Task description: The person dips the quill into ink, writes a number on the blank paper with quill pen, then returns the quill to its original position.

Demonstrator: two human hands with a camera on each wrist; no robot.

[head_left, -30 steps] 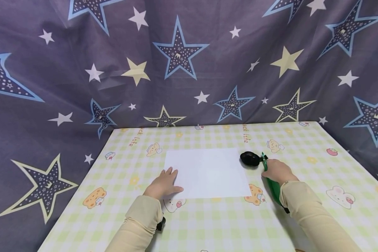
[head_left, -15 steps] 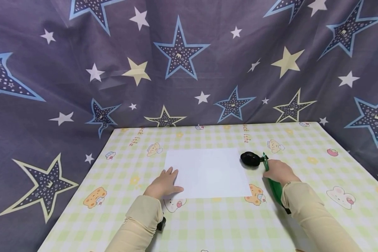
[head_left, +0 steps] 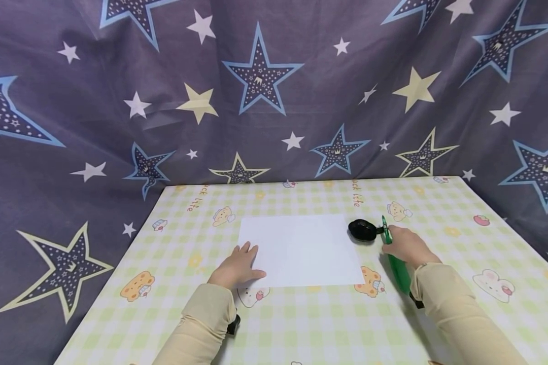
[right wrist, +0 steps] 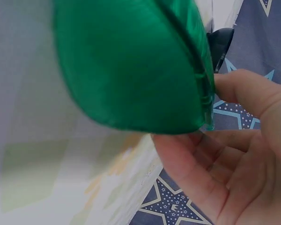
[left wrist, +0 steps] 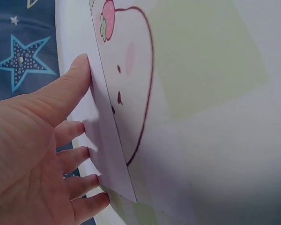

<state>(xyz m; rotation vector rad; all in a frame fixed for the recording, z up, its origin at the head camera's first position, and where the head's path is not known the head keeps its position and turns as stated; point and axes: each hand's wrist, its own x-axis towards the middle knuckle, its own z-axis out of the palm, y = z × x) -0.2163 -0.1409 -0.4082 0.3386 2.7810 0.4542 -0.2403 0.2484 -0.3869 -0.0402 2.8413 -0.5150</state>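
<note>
A blank white sheet of paper [head_left: 306, 251] lies on the tabletop. My left hand [head_left: 238, 266] rests on its left edge with fingers spread and straight; the left wrist view shows the thumb [left wrist: 75, 77] and fingertips along the paper. To the right of the sheet, my right hand [head_left: 408, 246] grips the end of a shiny green pouch [head_left: 398, 274], thumb on one side and fingers on the other. In the right wrist view the pouch [right wrist: 126, 70] hangs from the fingers, a seam running along its edge. Part of it is hidden behind the sleeve in the head view.
A glossy black rounded object [head_left: 363, 230] with a small black arm lies between the paper's right corner and my right hand. A green-checked tablecloth [head_left: 301, 324] with cartoon prints covers the table. A dark star-patterned curtain [head_left: 173, 61] hangs behind it.
My right hand has shifted slightly to the right, and the green pouch's tip stands a little higher. The left hand, the paper and the black object stay where they were.
</note>
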